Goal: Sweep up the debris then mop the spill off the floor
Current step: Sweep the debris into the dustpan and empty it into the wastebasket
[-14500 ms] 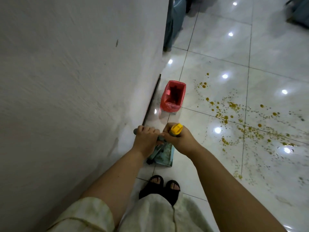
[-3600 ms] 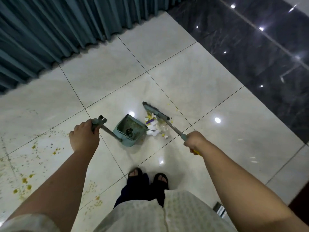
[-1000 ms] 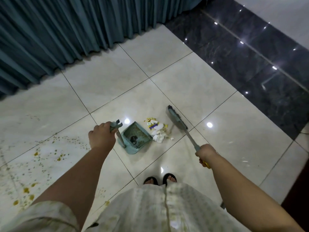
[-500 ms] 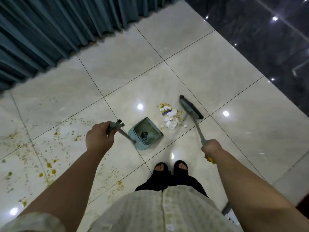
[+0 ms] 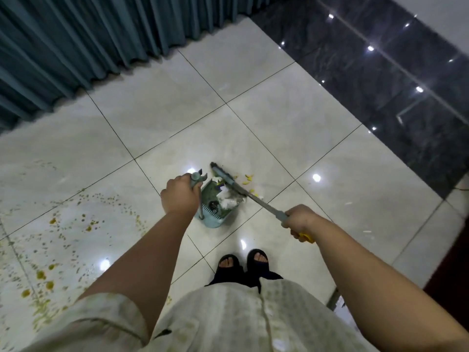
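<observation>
Head view, looking down at the floor. The left hand [image 5: 179,197] is clenched round the top of the grey upright handle [image 5: 200,203] of a pale teal plastic dustpan [image 5: 215,222], which rests on the glossy cream floor tiles [image 5: 291,128] just ahead of the person's feet in black open-toed sandals [image 5: 243,262]. The right hand [image 5: 299,220] grasps the grey metal shaft of a long-handled broom [image 5: 223,175]; a yellow grip end [image 5: 305,237] protrudes behind the fist. The broom's dark head lies across the mouth of the dustpan, touching a heap of crumpled white paper scraps [image 5: 228,203] that sits inside the pan. Several small yellow fragments [image 5: 247,177] lie on the tile just beyond the broom head, outside the pan. A spill of yellow-brown droplets [image 5: 88,228] is scattered over the tiles at the left, well apart from the dustpan. A pleated teal curtain [image 5: 76,34] hangs along the far edge of the floor, and a band of dark polished stone [image 5: 380,72] borders the tiles at the right. The person's pale patterned shirt [image 5: 228,316] fills the lower edge.
</observation>
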{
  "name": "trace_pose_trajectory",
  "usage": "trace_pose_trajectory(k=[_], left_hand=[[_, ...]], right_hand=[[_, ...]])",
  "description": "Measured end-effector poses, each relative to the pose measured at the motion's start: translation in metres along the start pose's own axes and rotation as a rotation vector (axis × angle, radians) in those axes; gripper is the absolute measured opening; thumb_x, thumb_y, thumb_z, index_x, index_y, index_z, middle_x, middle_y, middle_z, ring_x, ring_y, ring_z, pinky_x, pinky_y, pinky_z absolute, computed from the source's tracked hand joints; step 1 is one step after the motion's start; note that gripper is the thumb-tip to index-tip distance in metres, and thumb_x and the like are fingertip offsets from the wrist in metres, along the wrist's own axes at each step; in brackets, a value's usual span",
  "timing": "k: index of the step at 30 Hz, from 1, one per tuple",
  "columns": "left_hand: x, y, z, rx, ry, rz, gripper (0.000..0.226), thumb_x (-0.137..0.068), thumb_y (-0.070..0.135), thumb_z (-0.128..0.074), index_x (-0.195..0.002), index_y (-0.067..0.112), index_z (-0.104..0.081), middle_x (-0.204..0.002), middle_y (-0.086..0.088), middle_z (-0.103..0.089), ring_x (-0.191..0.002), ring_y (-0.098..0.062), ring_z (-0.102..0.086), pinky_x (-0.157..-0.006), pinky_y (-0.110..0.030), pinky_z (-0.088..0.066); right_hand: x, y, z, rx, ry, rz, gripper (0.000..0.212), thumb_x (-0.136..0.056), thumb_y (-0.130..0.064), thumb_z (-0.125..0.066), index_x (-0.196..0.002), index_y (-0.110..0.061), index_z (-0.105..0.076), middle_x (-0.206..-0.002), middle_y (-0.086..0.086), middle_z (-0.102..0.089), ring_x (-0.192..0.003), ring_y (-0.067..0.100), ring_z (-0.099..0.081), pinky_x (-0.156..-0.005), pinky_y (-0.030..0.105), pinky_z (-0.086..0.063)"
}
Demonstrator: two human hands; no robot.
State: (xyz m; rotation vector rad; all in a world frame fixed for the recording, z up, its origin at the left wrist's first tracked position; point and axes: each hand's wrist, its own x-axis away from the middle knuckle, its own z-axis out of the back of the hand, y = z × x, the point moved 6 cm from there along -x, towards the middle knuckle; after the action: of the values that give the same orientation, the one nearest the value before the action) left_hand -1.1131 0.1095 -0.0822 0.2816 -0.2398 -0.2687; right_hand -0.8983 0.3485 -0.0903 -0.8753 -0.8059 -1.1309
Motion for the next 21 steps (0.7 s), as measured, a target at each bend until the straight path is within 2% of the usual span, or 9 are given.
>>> trace_pose_trajectory(k=[4, 7, 9, 13, 17, 21], left_hand=[[-0.004, -0.014, 0.006, 0.040, -0.040, -0.017, 0.024, -0.090, 0.039, -0.054, -0.098, 0.018, -0.062, -0.090, -0.004, -0.064, -0.090, -0.029, -0.058, -0.072, -0.038, -0.049], [-0.004, -0.021, 0.011, -0.240, 0.012, -0.159, 0.030, -0.090, 0.047, -0.054, -0.092, 0.019, -0.063, -0.084, -0.002, -0.065, -0.087, -0.027, -0.058, -0.073, -0.036, -0.042], [-0.002, -0.023, 0.005, -0.296, 0.052, -0.241, 0.031, -0.088, 0.044, -0.059, -0.095, 0.014, -0.063, -0.086, -0.005, -0.066, -0.087, -0.031, -0.058, -0.073, -0.038, -0.041], [-0.003, -0.018, -0.003, -0.278, 0.145, -0.270, 0.028, -0.083, 0.037, -0.067, -0.091, 0.010, -0.064, -0.082, -0.008, -0.065, -0.081, -0.033, -0.058, -0.068, -0.039, -0.045], [-0.003, -0.008, -0.003, -0.302, 0.137, -0.255, 0.029, -0.087, 0.039, -0.060, -0.090, 0.010, -0.063, -0.082, -0.008, -0.065, -0.081, -0.032, -0.057, -0.069, -0.039, -0.044], [-0.002, -0.006, -0.001, -0.261, 0.081, -0.218, 0.032, -0.093, 0.041, -0.051, -0.100, 0.011, -0.061, -0.092, -0.006, -0.065, -0.091, -0.032, -0.056, -0.076, -0.041, -0.041]], right_hand=[[-0.008, -0.010, 0.018, -0.003, 0.062, 0.044, 0.028, -0.093, -0.007, -0.055, -0.119, 0.001, -0.058, -0.080, 0.017, -0.057, -0.053, 0.021, -0.050, -0.045, 0.025, -0.039], [-0.034, -0.025, 0.014, -0.030, 0.098, 0.082, 0.031, -0.093, -0.003, -0.051, -0.124, 0.002, -0.054, -0.090, 0.022, -0.057, -0.053, 0.023, -0.051, -0.045, 0.025, -0.040], [-0.053, -0.028, 0.006, -0.069, 0.101, 0.071, 0.032, -0.093, -0.002, -0.051, -0.124, 0.004, -0.052, -0.088, 0.022, -0.056, -0.052, 0.024, -0.052, -0.040, 0.022, -0.039], [-0.071, -0.018, -0.023, -0.205, 0.006, 0.046, 0.031, -0.093, -0.004, -0.052, -0.122, 0.005, -0.054, -0.072, 0.016, -0.054, -0.049, 0.022, -0.049, -0.041, 0.022, -0.038], [-0.049, -0.012, -0.046, -0.242, -0.104, 0.038, 0.026, -0.091, -0.003, -0.054, -0.117, 0.003, -0.057, -0.065, 0.013, -0.050, -0.044, 0.020, -0.043, -0.041, 0.021, -0.035], [-0.019, -0.010, -0.027, -0.305, -0.181, 0.006, 0.028, -0.092, -0.003, -0.052, -0.119, -0.002, -0.057, -0.065, 0.013, -0.048, -0.044, 0.019, -0.039, -0.039, 0.019, -0.034]])
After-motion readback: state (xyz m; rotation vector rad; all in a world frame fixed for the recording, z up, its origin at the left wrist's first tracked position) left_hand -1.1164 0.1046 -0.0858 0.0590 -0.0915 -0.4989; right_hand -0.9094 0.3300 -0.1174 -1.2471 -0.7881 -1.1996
